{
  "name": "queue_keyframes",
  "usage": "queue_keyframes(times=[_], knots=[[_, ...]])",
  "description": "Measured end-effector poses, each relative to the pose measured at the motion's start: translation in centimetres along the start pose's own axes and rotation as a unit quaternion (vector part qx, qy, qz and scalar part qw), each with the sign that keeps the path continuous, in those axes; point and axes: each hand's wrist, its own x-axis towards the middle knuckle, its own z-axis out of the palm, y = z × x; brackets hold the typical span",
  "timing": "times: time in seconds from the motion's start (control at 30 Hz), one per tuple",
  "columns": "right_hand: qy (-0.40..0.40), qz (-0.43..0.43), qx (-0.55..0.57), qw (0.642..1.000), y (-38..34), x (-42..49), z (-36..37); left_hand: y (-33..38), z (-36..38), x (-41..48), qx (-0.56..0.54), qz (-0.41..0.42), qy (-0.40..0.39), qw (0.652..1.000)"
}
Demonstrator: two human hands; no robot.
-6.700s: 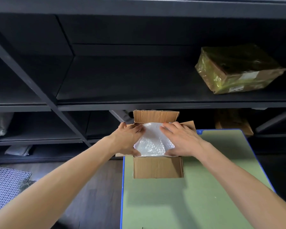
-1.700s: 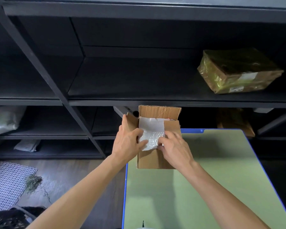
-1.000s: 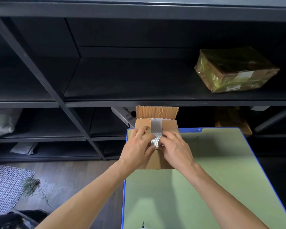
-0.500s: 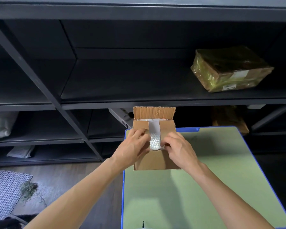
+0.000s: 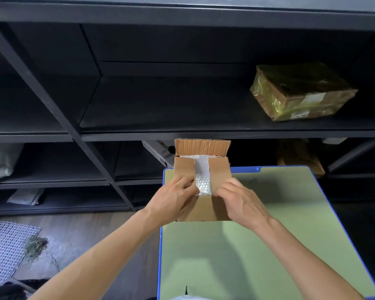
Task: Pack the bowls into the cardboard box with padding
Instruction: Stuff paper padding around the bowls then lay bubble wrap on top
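While both side flaps are folded in over the top, the cardboard box (image 5: 201,210) sits at the far left corner of the green table (image 5: 258,245), which has a blue rim, and its rear flap (image 5: 201,147) stands upright. Left hand (image 5: 173,200) is on the left flap (image 5: 183,167), fingers bent, tips on the flap's near end and thumb by its inner edge, gripping it. Right hand (image 5: 240,198) does the same on the right flap (image 5: 220,169), with curled fingers clamped on its near end. The flaps don't meet, and the gap between them shows bubble wrap (image 5: 202,180), white and smooth at the back, bubbly near the hands. The bowls are not visible, hidden under the wrap inside the box. A sliver of orange shows at the back right under the rear flap; can't tell what it is. The near flap is hidden behind the hands, if it is there. Both forearms are bare, coming in from the bottom of the view. Behind the table is a black shelving unit (image 5: 139,100). A parcel wrapped in yellowish film (image 5: 301,92) with a white label lies tilted on the middle shelf, right side. A second brown parcel (image 5: 299,156) sits in shadow on the shelf below it. Pale bags (image 5: 0,161) are on the lower left shelves. On the wood floor at left there is a white mesh mat (image 5: 4,245) with a clump of dry grass (image 5: 35,245) at its edge.
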Motion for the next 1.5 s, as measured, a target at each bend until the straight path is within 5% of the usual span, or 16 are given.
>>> queue_keyframes(times=[0.2, 0.3, 0.57, 0.8, 1.03, 1.33, 1.5], knots=[[-0.032, -0.006, 0.004, 0.999, -0.3, -0.9, 0.5, 2.7, 1.4, -1.3, 0.142, -0.038, -0.098, 0.984], [-0.042, -0.020, -0.032, 0.998, -0.7, -1.0, 0.5, 3.9, 1.8, -0.9, 0.180, -0.049, -0.084, 0.979], [-0.052, -0.028, -0.032, 0.998, 0.1, -1.7, -0.8, 2.3, 0.2, -1.1, 0.040, -0.013, -0.051, 0.998], [-0.058, 0.056, 0.054, 0.995, 1.2, 0.9, -2.2, 0.3, -1.1, 1.0, -0.056, -0.101, -0.055, 0.992], [-0.077, 0.077, 0.083, 0.991, 2.0, 2.7, -2.1, -0.5, -1.1, 2.5, -0.031, -0.134, -0.017, 0.990], [0.053, 0.068, 0.068, 0.994, 1.5, 3.4, -0.2, -0.8, -0.1, 3.2, -0.027, -0.172, 0.026, 0.984], [0.057, 0.060, 0.050, 0.995, 1.6, 3.9, -0.4, -1.6, -0.7, 4.1, 0.016, -0.213, 0.029, 0.977]])
